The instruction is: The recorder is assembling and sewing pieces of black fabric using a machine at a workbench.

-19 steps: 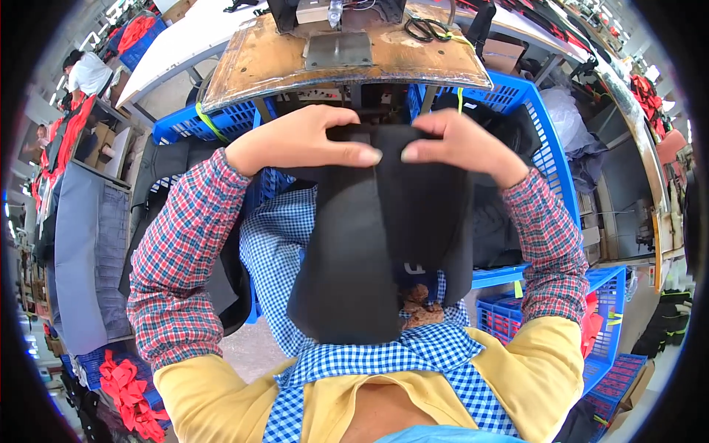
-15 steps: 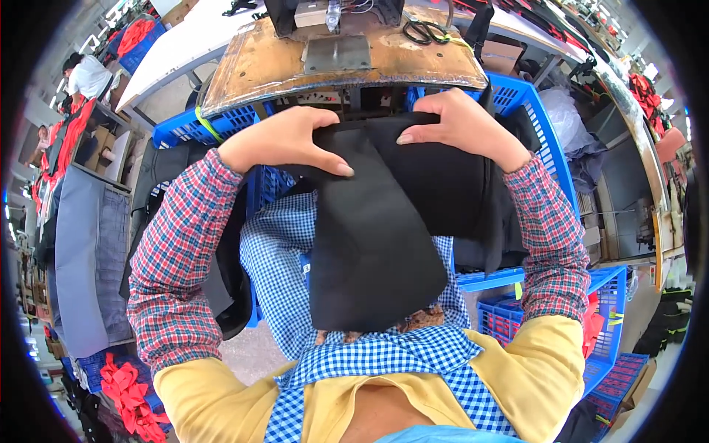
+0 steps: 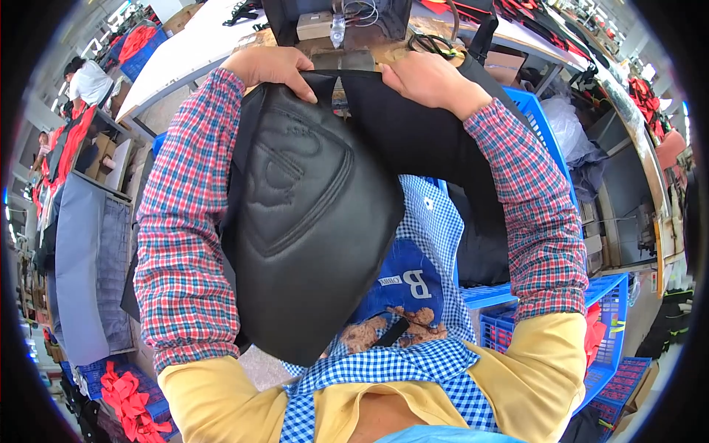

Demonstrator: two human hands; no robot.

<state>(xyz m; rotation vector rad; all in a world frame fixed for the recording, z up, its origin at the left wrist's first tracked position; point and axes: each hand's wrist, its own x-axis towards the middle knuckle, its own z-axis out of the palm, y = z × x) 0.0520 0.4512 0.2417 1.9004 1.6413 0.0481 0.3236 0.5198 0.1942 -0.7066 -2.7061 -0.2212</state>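
Note:
My left hand (image 3: 273,68) is closed at the top edge of a black leather-like panel (image 3: 317,229), with the thumb on its near face. A raised shield-shaped emblem marks this smooth panel, which hangs down toward my lap. My right hand (image 3: 430,80) grips the upper edge of a dull black fabric piece (image 3: 421,136), its thumb pointing inward. The two pieces meet along the top between my hands, with a narrow gap below; whether they are joined there I cannot tell. Both hands are over the near edge of the wooden worktable (image 3: 384,53).
Ahead stands a dark machine housing (image 3: 284,22) with a pale box and wires. Black cord loops (image 3: 432,46) lie at its right. Blue plastic crates (image 3: 609,310) are at my right, one holding red fabric. A blue checked apron (image 3: 384,362) covers my lap.
Both hands have moved away from my body, toward the worktable. The leather-like panel has swung left, and its embossed face now shows. The fabric piece has been lifted and spread to the right.

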